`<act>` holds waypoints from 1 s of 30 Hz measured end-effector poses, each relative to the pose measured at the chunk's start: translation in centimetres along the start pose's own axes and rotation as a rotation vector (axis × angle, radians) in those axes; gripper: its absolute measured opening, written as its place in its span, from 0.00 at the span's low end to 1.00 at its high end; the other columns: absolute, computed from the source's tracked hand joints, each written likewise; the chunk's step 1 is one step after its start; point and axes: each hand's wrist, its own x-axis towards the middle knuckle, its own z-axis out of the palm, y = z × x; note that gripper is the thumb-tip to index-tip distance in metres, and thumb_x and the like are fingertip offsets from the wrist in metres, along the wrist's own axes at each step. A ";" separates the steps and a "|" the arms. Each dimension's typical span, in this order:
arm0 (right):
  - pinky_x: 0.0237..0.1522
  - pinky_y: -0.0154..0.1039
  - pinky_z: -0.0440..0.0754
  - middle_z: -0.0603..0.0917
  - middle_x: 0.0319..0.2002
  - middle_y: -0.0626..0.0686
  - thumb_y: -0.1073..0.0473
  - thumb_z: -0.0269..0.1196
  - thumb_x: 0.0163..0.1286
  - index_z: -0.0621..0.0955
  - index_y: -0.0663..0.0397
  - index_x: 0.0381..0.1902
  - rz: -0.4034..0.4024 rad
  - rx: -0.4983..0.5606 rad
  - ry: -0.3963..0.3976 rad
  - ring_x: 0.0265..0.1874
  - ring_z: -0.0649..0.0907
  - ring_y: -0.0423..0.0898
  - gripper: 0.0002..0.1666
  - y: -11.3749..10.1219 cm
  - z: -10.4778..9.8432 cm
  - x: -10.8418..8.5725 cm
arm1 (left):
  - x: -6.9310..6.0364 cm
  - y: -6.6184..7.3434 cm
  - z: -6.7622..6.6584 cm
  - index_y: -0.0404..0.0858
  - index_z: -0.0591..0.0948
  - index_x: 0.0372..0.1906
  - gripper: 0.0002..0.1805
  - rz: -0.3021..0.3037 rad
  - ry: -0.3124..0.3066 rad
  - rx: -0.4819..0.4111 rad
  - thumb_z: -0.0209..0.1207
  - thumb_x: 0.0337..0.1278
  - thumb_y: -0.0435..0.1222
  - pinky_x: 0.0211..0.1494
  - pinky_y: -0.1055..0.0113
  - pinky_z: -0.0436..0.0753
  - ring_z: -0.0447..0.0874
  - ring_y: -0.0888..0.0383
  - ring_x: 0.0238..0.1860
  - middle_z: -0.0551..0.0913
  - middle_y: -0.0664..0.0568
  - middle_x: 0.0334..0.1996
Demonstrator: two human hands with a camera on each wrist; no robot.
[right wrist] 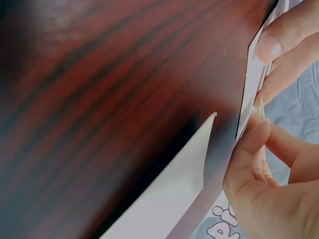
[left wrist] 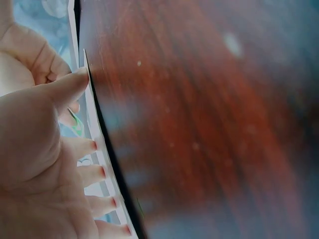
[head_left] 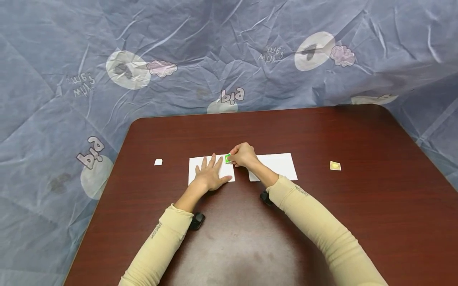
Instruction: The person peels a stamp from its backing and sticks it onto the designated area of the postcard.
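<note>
The right hand (head_left: 245, 155) pinches a small, green-and-white, near-square card (head_left: 228, 159) between thumb and fingers, its fingertips directed toward the person's left. The card is located over the upper right corner area of a white rectangular paper sheet (head_left: 229, 171), just beside the tips of the left hand (head_left: 208, 177). The card's sides appear close to equal; its slightly longer axis runs away from the person, and its green-bordered face is turned upward to the head view. In the right wrist view it shows nearly edge-on, as a thin sliver. Whether its edge touches the sheet cannot be determined, the fingers covering part of it.

The left hand lies flat on the same sheet, fingers spread wide and pointing away from the person, thumb extended to the right near the sheet's near edge. That sheet's long axis runs left to right.

A second white rectangular sheet (head_left: 277, 167) lies to the right of the first, a gap between them, its long axis also left to right; the right wrist and forearm pass over it. Each forearm is in a cream-coloured ribbed sleeve (head_left: 315, 222).

Further out on the reddish-brown wood-grain table (head_left: 375, 222), a small white piece (head_left: 158, 162) lies at left and a small pale-yellow square card (head_left: 335, 165) at right. Wrinkled blue-grey printed sheeting (head_left: 200, 47) stands behind the table.
</note>
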 end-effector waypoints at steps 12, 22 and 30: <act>0.27 0.33 0.82 0.82 0.27 0.57 0.68 0.67 0.61 0.78 0.66 0.39 0.045 -0.057 -0.003 0.20 0.82 0.43 0.10 -0.4 0.2 1.1 | 0.1 0.2 0.0 0.49 0.45 0.76 0.43 -0.003 -0.024 0.016 0.45 0.65 0.61 0.68 0.39 0.45 0.32 0.41 0.73 0.36 0.46 0.75; 0.28 0.33 0.82 0.84 0.25 0.57 0.68 0.68 0.60 0.78 0.66 0.40 0.086 -0.139 0.002 0.22 0.85 0.45 0.12 -1.4 0.3 1.1 | 0.1 0.1 -0.2 0.50 0.45 0.76 0.41 -0.010 -0.033 0.035 0.44 0.66 0.61 0.68 0.39 0.45 0.32 0.40 0.73 0.36 0.46 0.75; 0.26 0.32 0.82 0.83 0.24 0.56 0.68 0.68 0.59 0.79 0.65 0.39 0.072 -0.180 0.028 0.21 0.85 0.45 0.11 -1.4 0.7 1.0 | 0.1 0.0 0.0 0.51 0.45 0.76 0.41 -0.017 -0.036 0.048 0.44 0.66 0.61 0.68 0.39 0.46 0.33 0.40 0.73 0.36 0.46 0.75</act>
